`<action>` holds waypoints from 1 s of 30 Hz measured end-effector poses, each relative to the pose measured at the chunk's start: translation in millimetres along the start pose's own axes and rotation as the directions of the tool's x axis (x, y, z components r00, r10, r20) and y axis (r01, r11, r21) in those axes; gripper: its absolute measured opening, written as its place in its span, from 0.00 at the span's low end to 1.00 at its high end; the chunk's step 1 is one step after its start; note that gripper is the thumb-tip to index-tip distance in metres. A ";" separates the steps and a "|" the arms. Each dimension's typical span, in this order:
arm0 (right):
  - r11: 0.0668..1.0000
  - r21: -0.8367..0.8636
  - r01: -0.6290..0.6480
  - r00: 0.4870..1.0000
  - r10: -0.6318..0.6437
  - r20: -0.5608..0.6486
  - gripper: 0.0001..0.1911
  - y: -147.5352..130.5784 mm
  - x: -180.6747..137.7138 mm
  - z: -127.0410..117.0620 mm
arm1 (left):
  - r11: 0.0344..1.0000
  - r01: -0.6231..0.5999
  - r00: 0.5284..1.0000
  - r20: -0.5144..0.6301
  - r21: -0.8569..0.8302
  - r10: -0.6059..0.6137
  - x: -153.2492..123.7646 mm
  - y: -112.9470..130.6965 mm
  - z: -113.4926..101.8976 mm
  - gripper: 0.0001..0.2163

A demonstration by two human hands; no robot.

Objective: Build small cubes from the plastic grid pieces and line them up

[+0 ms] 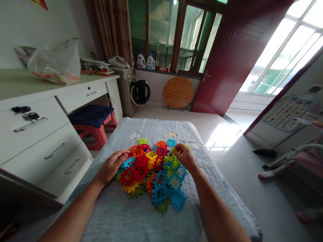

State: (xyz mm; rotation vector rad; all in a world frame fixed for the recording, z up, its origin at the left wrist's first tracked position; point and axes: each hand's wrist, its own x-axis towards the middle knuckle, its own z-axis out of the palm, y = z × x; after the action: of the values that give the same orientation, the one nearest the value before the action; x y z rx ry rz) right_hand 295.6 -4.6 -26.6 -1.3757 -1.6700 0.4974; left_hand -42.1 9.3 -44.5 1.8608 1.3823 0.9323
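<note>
- Toothed plastic pieces lie heaped on the cloth-covered counter, colours mixed, no upright structure showing; joins unclear.
- Left hand touches their left edge, its grip unclear.
- Right hand seemingly pinches a lime piece.

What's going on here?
A person has both bare hands at a loose heap of colorful plastic pieces with notched edges, lying on a grey-blue cloth. The left hand is at the heap's left edge, by some orange and blue pieces. The right hand has its fingertips at the light-green pieces on the right; whether it grips one is unclear.
</note>
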 end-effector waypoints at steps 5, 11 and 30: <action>0.993 -0.074 -0.087 0.968 0.067 -0.242 0.06 13.6 6.4 -24.8 | 1.000 0.000 1.000 -0.003 0.020 0.000 0.3 1.2 -0.4 0.23; 0.836 -0.526 -0.159 0.974 0.048 -0.219 0.04 29.0 0.9 -43.4 | 1.000 -0.008 1.000 -0.009 0.025 0.008 0.7 0.2 -0.8 0.23; 0.831 -0.547 -0.107 0.977 0.190 0.098 0.18 46.1 -6.9 -43.4 | 1.000 0.012 1.000 0.010 0.021 -0.012 1.6 -1.4 -1.7 0.24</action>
State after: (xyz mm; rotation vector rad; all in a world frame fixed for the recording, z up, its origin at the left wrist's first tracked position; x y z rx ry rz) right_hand 357.5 -6.7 -41.6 -1.9306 -1.9225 0.2187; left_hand -43.9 11.3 -44.4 1.8683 1.4009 0.9039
